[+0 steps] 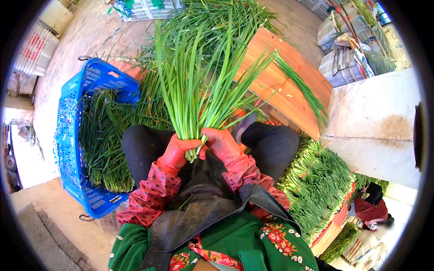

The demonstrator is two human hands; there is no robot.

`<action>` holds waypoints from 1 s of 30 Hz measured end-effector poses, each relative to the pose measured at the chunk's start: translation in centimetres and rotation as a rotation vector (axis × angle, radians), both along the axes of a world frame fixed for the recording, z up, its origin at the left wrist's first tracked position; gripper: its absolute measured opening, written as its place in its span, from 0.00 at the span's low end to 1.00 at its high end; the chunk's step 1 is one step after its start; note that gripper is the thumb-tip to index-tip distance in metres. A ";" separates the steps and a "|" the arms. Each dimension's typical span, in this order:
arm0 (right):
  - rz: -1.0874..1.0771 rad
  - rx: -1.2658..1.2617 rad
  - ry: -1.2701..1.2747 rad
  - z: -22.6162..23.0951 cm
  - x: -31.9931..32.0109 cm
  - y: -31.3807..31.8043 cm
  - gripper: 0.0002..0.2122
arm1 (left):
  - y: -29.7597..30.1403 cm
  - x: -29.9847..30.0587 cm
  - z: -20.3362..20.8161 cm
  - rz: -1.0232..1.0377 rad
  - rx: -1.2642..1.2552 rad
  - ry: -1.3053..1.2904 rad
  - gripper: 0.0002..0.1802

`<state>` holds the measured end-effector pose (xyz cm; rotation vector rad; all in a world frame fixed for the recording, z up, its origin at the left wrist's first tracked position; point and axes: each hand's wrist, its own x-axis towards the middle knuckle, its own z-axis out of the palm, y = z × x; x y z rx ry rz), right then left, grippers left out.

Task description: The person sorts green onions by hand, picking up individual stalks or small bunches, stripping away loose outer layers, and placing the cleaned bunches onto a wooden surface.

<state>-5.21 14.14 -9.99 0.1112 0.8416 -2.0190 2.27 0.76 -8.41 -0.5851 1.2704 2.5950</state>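
Note:
A fanned bunch of long green chives [190,104] stands upright before me, its pale cut ends pointing down at my lap. My left hand [177,151], in a red rubber glove, is closed round the lower stems on the left. Gloved the same way, my right hand [221,143] grips the stems on the right, close beside the left. The leaves part into two clumps above my hands. Beyond the right knee, a slim bundle of chives [304,90] lies on a tilted wooden board [260,56].
At my left, a blue plastic crate [70,131] lies tipped, with darker chives [106,144] in it. A loose heap of chives [217,20] covers the floor ahead. Tied bundles [312,185] are stacked at right, below a white block [373,122]. A white crate [151,10] stands far ahead.

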 end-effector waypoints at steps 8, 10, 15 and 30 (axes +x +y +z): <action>-0.139 -0.002 0.046 -2.9 -0.9 -1.3 0.19 | -1.5 1.3 -1.1 -0.012 -0.572 0.039 0.16; -0.154 0.031 0.038 -0.4 -1.8 -2.5 0.20 | -3.0 2.4 -1.3 0.085 -1.143 0.196 0.17; -0.434 -0.218 -0.069 -8.3 -9.6 6.1 0.17 | -9.9 1.2 3.9 -0.222 -2.218 0.089 0.34; -0.480 0.678 1.283 10.2 -4.5 1.0 0.19 | -14.8 1.8 6.6 -0.257 -2.678 0.281 0.32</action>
